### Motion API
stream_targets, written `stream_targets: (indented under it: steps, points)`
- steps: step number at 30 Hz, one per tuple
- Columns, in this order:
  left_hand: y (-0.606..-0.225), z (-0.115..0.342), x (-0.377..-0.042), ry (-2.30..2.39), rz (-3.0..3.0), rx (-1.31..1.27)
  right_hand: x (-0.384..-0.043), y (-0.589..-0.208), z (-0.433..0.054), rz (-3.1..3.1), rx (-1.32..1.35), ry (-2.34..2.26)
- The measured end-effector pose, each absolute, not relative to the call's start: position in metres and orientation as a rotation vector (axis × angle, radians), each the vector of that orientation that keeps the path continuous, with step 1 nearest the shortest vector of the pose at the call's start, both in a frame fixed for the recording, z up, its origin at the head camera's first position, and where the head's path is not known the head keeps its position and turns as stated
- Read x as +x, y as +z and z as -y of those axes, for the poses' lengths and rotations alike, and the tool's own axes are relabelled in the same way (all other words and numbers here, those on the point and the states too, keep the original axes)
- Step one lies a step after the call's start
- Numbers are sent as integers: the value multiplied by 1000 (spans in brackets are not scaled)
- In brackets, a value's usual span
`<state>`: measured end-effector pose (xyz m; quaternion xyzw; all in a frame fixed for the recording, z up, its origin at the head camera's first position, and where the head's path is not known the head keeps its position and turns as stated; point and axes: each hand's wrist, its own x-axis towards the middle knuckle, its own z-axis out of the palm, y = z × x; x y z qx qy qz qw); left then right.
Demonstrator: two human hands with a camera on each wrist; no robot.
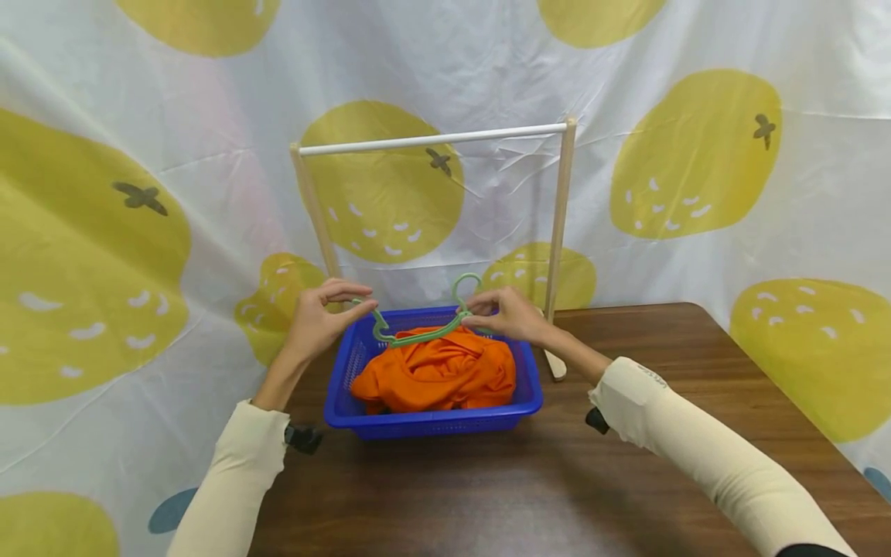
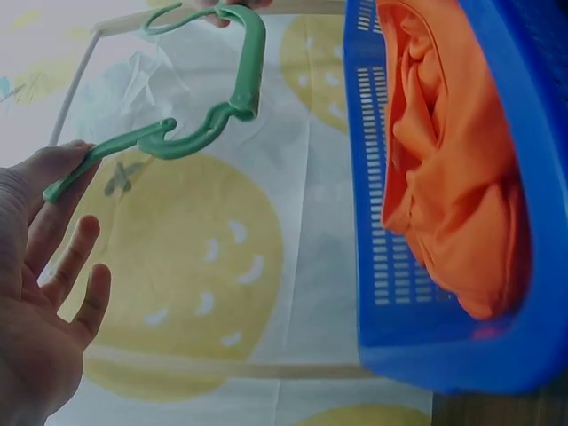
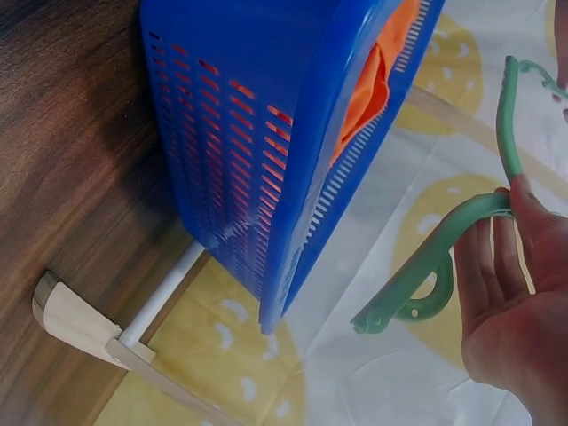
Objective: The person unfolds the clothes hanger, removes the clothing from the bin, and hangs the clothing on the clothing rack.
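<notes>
A green plastic hanger (image 1: 425, 336) is held level between both hands above a blue basket (image 1: 433, 424). My left hand (image 1: 315, 321) pinches one end of it between thumb and index finger, its other fingers spread loosely in the left wrist view. My right hand (image 1: 511, 313) grips the hanger near its middle, just under the hook (image 1: 466, 285); in the right wrist view the thumb (image 3: 531, 209) presses against the green bar. Beneath the hanger, a bunched orange garment (image 1: 442, 371) fills much of the basket.
Behind the basket stands a rack with wooden posts (image 1: 560, 224) and a white top rail (image 1: 431, 140). One rack foot (image 1: 555, 365) lies right of the basket on the brown wooden table (image 1: 647, 356). A lemon-print curtain (image 1: 501, 77) hangs at the back.
</notes>
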<state>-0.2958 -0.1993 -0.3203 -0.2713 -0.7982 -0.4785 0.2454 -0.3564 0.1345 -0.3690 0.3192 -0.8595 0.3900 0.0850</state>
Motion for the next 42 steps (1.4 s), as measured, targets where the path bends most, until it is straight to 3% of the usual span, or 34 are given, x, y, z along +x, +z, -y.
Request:
stream_targets:
  steps: [19, 42]
  points:
    - [-343, 233, -287, -1356, 2090, -687, -357, -363, -131, 2534, 916, 1164]
    - [-372, 241, -290, -1240, 2230, -625, -355, -362, -130, 2510, 923, 1169]
